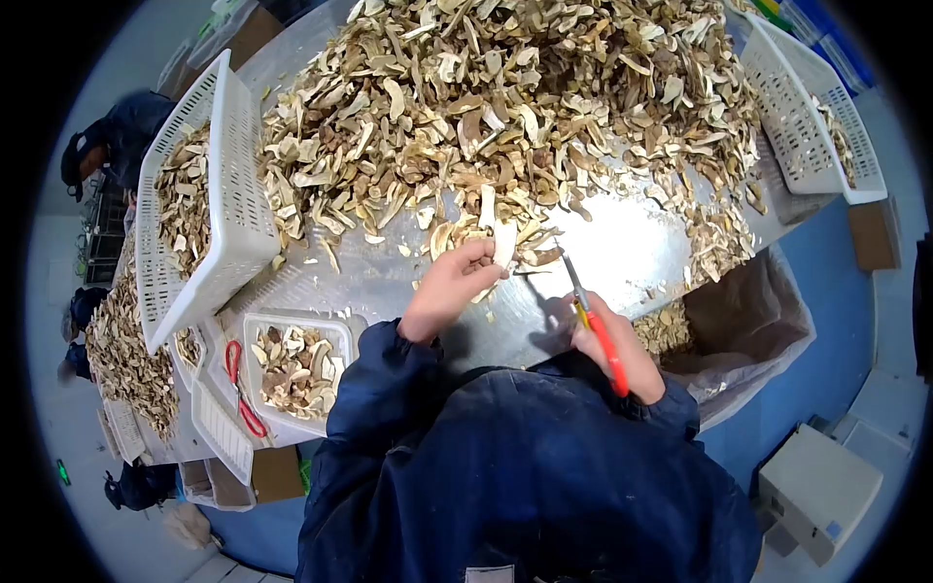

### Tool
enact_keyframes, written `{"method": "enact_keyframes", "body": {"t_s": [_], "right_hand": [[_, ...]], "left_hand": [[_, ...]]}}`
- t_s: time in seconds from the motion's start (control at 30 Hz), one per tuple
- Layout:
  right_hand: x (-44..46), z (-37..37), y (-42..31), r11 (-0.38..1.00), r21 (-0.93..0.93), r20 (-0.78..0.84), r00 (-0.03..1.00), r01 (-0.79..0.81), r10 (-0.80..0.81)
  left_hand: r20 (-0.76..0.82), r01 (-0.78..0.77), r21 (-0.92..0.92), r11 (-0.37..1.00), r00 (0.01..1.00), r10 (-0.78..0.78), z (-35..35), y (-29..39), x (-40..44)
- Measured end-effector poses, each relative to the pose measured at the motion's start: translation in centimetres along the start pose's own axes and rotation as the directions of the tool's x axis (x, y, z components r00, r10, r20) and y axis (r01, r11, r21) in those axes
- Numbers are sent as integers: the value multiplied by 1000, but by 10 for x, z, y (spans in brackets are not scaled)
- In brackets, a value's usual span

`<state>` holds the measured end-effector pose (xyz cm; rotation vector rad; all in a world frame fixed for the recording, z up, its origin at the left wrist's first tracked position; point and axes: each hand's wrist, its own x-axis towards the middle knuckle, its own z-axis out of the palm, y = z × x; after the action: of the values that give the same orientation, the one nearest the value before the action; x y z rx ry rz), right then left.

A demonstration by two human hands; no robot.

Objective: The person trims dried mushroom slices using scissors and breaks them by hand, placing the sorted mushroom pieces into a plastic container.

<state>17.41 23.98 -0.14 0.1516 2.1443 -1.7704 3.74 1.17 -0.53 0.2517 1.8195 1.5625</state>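
My left hand (452, 287) is closed, pinching a pale slice of dried mushroom (504, 241) between thumb and fingers. It hovers over the metal table, at the near edge of a big heap of sliced mushrooms (466, 126). My right hand (627, 358) grips red-handled shears (601, 340) with a touch of yellow near the pivot. Their narrow grey blades point up and left, a short distance right of the held slice. Loose slices (539, 255) lie just beyond the blade tips.
White perforated baskets (243, 185) (797, 126) with mushroom slices stand left and right. A shallow white tub (340, 340) of slices sits at left, beside red-handled scissors (233, 374). Below the table's right edge is a plastic-lined bin (758, 340). Other people work at far left.
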Motion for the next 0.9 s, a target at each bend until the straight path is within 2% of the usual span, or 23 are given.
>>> {"method": "enact_keyframes", "body": {"t_s": [0.1,0.23,0.43,0.53,0.63,0.8,0.83,0.9], "right_hand": [[-5,-2,-21,935,-353,-53,998,20,-41],[-13,-6,-29,906,-415,26,996,83,-80],[-19,-2,-20,889,-454,76,997,61,-29],[-22,2,-18,886,-457,108,993,82,-36],[-22,7,-13,863,-491,117,991,118,-70],[-23,9,-2,878,-466,55,994,113,-99],[-22,9,1,922,-378,-10,995,84,-95],[-22,9,10,981,-191,-142,988,40,-68]], "left_hand": [[116,-35,-109,993,992,47,4,16,-17],[210,-27,79,997,978,10,4,21,-28],[301,-327,216,920,919,255,-2,5,-24],[447,-67,251,966,893,-55,-4,13,-23],[457,3,96,995,888,-47,2,13,-25],[469,191,39,981,863,-186,-4,-11,-18],[480,212,41,976,853,-205,-6,-14,-16],[354,160,-226,961,933,-72,-2,-11,-15]]}}
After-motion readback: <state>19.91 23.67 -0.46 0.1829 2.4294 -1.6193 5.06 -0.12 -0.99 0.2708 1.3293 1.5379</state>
